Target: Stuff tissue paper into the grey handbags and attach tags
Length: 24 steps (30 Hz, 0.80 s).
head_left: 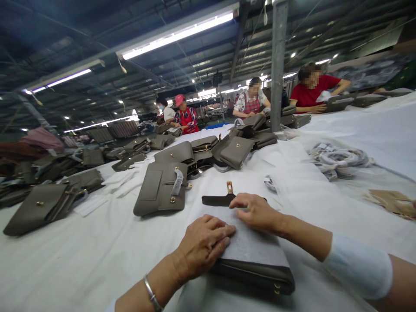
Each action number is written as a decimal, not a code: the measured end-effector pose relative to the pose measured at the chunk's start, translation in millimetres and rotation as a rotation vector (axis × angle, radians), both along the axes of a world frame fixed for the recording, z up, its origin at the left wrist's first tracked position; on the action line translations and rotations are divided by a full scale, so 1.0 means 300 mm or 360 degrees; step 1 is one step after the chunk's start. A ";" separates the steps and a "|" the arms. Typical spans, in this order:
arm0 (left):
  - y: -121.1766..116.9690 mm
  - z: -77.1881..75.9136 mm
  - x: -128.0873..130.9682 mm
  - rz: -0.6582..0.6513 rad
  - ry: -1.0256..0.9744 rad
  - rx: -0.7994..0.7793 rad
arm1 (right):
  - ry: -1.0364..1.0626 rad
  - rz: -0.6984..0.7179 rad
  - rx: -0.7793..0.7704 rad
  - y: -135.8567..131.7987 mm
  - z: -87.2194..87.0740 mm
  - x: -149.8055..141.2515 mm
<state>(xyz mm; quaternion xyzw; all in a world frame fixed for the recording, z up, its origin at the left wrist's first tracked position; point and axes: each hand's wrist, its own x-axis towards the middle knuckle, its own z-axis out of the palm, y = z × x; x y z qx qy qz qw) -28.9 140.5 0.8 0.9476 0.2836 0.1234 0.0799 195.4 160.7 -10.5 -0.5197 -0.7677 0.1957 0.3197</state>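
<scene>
A dark olive handbag (256,279) lies in front of me, with a thin white sheet (256,249) spread over its upper face. My left hand (208,240) presses on the sheet's left side, fingers stretched out. At the sheet's far edge rests my right hand (255,210), its fingers bent but apart, touching near the bag's dark flap (216,200). A gold clasp plate (229,187) stands out from the flap's far side. Gold rings show at the bag's near right corner. Just beyond my left hand, another olive handbag (162,188) lies with a wrapped handle.
Several more olive bags (238,151) are piled farther along the white-covered table (107,260). Coiled wrapped straps (338,158) and brown paper pieces (391,203) lie on the right. A metal post (279,65) rises beyond the pile. Co-workers (312,89) handle bags across the table.
</scene>
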 end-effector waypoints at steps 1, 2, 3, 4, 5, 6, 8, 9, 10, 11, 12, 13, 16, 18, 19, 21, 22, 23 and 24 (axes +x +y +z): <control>-0.005 0.003 0.002 -0.0007 0.0032 0.0019 | 0.0109 -0.0120 -0.0001 0.029 -0.001 0.010; -0.009 0.006 0.004 -0.0009 0.0061 0.0037 | 0.0179 -0.0237 -0.0023 0.061 -0.002 0.020; -0.014 0.009 0.006 -0.0008 0.0089 0.0049 | 0.0202 -0.0345 -0.0068 0.095 -0.005 0.027; -0.017 0.012 0.008 -0.0002 0.0116 0.0052 | 0.0183 -0.0427 -0.0125 0.129 -0.008 0.031; -0.021 0.014 0.010 0.0003 0.0141 0.0049 | 0.0131 -0.0462 -0.0179 0.162 -0.012 0.030; -0.024 0.015 0.011 0.0012 0.0163 0.0042 | 0.0066 -0.0456 -0.0227 0.191 -0.016 0.025; -0.032 0.011 0.011 0.0050 0.0203 0.0025 | -0.0043 -0.0390 -0.0296 0.232 -0.023 0.001; -0.037 0.007 0.010 0.0078 0.0221 0.0018 | -0.0089 -0.0377 -0.0311 0.243 -0.025 -0.015; -0.042 0.002 0.009 0.0111 0.0238 0.0013 | -0.0133 -0.0381 -0.0310 0.247 -0.024 -0.033; -0.048 -0.004 0.008 0.0144 0.0255 0.0012 | -0.0175 -0.0397 -0.0294 0.244 -0.022 -0.051; -0.053 -0.009 0.009 0.0171 0.0273 0.0012 | -0.0215 -0.0413 -0.0268 0.234 -0.016 -0.069; -0.059 -0.013 0.010 0.0188 0.0288 0.0013 | -0.0256 -0.0422 -0.0236 0.220 -0.008 -0.085; -0.070 -0.016 0.016 0.0191 0.0306 0.0026 | -0.0374 -0.0392 -0.0119 0.151 0.027 -0.121; -0.075 -0.013 0.018 0.0187 0.0308 0.0034 | -0.0445 -0.0333 -0.0044 0.096 0.050 -0.133; -0.076 -0.012 0.018 0.0186 0.0314 0.0036 | -0.0476 -0.0292 -0.0013 0.069 0.059 -0.137; -0.079 -0.014 0.016 0.0183 0.0330 0.0041 | -0.0533 -0.0185 0.0034 0.018 0.066 -0.138; -0.080 -0.017 0.014 0.0181 0.0335 0.0048 | -0.0559 -0.0124 0.0052 -0.006 0.064 -0.136; -0.081 -0.021 0.013 0.0178 0.0337 0.0060 | -0.0581 -0.0061 0.0071 -0.028 0.058 -0.133; -0.083 -0.026 0.011 0.0176 0.0334 0.0073 | -0.0594 0.0003 0.0087 -0.048 0.051 -0.128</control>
